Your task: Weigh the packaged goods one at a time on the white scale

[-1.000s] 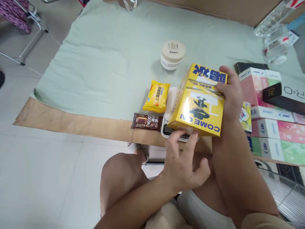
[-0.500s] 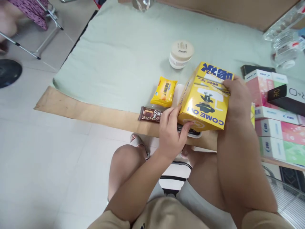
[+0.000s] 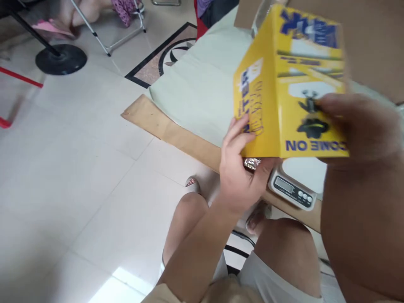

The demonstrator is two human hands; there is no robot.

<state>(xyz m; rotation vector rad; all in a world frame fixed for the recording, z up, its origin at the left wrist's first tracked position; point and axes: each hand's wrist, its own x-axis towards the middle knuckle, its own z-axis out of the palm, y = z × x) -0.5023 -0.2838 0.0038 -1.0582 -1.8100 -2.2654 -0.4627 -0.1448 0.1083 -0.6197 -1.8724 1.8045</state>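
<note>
A large yellow box (image 3: 284,80) with blue lettering is raised in front of me, above a white kitchen scale (image 3: 298,181). My left hand (image 3: 241,168) grips its lower left corner, thumb under the bottom edge and fingers on the side face. My right hand (image 3: 362,126), blurred, clasps the box's right side, fingers across its front. The scale's display and buttons show just below the box. The small packets seen before are hidden behind the box and my left hand.
A pale green cloth (image 3: 202,88) lies over a brown cardboard sheet (image 3: 164,126) on the white tiled floor. A black round stand base (image 3: 61,59) and chair legs are at the far left. Another person's feet (image 3: 85,10) show at the top left. My knees are below.
Both hands have lifted the yellow box off the scale, up and toward me. My view has swung left, so the jar, packets and stacked boxes are out of sight.
</note>
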